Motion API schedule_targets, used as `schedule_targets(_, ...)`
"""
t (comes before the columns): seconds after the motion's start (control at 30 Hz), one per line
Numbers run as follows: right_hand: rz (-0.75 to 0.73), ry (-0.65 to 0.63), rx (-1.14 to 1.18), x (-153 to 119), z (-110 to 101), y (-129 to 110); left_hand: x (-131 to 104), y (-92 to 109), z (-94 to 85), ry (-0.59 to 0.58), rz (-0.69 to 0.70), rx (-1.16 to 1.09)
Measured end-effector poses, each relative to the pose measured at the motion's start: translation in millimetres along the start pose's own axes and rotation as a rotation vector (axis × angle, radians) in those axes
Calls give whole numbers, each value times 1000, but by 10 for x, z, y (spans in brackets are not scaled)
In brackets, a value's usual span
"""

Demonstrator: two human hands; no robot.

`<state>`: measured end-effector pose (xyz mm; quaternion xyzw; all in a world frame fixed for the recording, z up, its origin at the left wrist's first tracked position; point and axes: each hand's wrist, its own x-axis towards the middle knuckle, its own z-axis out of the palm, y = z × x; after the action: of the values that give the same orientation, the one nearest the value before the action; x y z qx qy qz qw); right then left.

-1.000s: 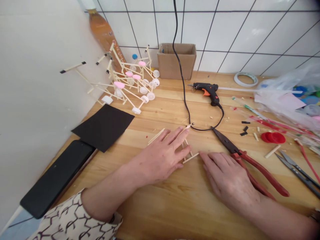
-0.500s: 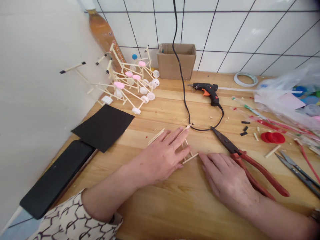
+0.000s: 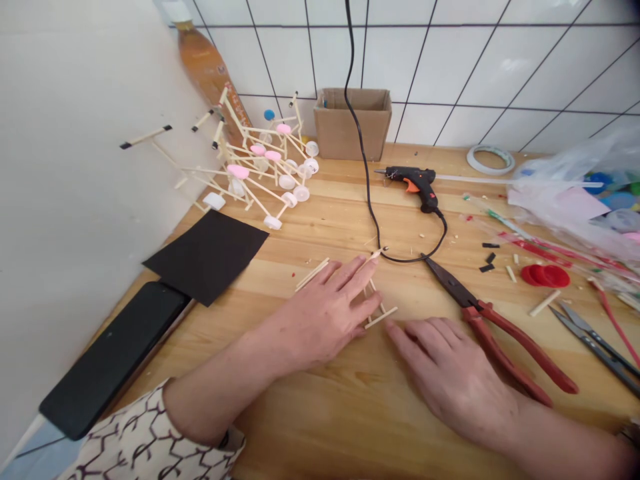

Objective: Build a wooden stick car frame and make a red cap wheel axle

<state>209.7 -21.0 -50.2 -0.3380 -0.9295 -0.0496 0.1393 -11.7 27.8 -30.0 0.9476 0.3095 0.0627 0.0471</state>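
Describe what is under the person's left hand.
Thin wooden sticks show past the edges of the left hand. How far they run beneath it, and whatever else it covers, cannot be seen.

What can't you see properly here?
Head view:
- Middle of the stick frame: hidden by the left hand.
- Bottom inside the cardboard box: hidden by its front wall.
- Scissors' near ends: cut off by the right edge.
- Bottle's small writing: too blurred.
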Motion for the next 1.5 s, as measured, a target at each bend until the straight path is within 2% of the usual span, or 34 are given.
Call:
schedule_targets(0.27, -2, -59, 46, 7, 40, -25, 2, -4, -6, -6, 7, 2)
schedule_targets(1.5, 9, -89, 86, -24, 83, -46, 8, 8, -24, -43, 6, 33)
